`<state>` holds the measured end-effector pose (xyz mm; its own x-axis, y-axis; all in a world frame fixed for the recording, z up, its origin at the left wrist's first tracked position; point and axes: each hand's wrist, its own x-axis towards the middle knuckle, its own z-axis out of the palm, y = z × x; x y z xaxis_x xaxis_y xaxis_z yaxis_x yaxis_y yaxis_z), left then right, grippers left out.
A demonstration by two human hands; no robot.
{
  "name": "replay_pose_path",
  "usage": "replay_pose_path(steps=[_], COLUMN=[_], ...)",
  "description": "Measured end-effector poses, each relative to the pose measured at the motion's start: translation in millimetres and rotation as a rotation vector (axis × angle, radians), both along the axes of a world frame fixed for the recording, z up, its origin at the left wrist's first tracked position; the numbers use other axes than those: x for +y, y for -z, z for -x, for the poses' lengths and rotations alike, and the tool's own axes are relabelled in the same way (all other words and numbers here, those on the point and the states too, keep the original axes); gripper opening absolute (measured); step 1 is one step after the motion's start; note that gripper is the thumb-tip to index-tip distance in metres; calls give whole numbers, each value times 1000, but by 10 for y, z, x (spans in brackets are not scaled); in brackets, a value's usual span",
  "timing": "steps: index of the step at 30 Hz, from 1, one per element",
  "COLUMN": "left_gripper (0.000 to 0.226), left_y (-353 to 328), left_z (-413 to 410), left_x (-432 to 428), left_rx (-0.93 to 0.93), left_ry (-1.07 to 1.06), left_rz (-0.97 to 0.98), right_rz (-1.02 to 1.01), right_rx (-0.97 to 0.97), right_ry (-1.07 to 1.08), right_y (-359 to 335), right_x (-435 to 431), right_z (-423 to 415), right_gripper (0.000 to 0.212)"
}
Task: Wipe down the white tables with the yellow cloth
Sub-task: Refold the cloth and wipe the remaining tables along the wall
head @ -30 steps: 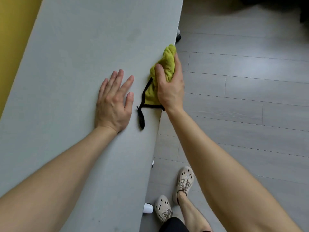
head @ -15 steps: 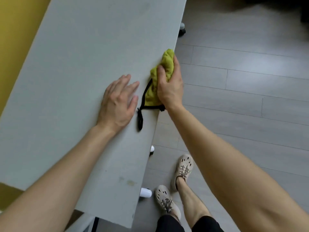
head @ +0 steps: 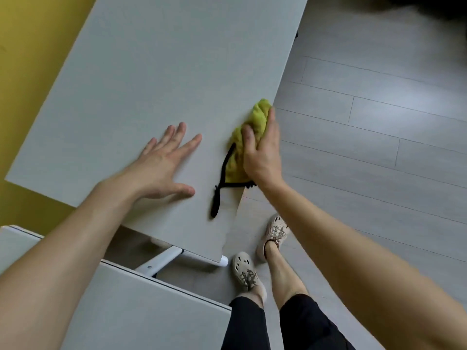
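Note:
A long white table (head: 156, 79) runs away from me. The yellow cloth (head: 257, 120), edged in black, is bunched over the table's right edge. My right hand (head: 262, 152) grips the cloth there, thumb on top of the table and fingers down the side. A black strap of the cloth trails toward me on the tabletop. My left hand (head: 164, 165) rests flat on the table with fingers spread, a little to the left of the cloth.
A second white table (head: 141, 309) stands close in front of me, with a gap to the first. A white table leg (head: 161, 261) shows in that gap. A yellow wall (head: 30, 46) lies left, grey plank floor (head: 379, 137) right. My feet stand by the table's corner.
The view has pulled back, so the table's near end and the second table now show. My right hand and the cloth have slid along the right edge toward me. My left hand's fingers have spread.

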<state>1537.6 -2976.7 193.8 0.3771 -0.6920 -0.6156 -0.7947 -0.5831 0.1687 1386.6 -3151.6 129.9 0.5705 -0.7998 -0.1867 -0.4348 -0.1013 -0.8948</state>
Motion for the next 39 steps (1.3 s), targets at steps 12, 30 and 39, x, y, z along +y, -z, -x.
replay_pose_path(steps=[12,30,39], left_gripper=[109,99,75], left_y=[-225,-304,-1369], left_z=[223,776,1586], left_x=[36,613,330], left_rx=[-102,-58,850], left_ry=[-78,-252,-551], left_rz=[146,52,754], right_rz=[53,87,156], right_rx=[32,365,140], right_ry=[-171,-659,-856], right_y=[-72,-715,-2180], right_x=[1266,544,211], right_z=[857,1341,1626], right_gripper=[87,72,103])
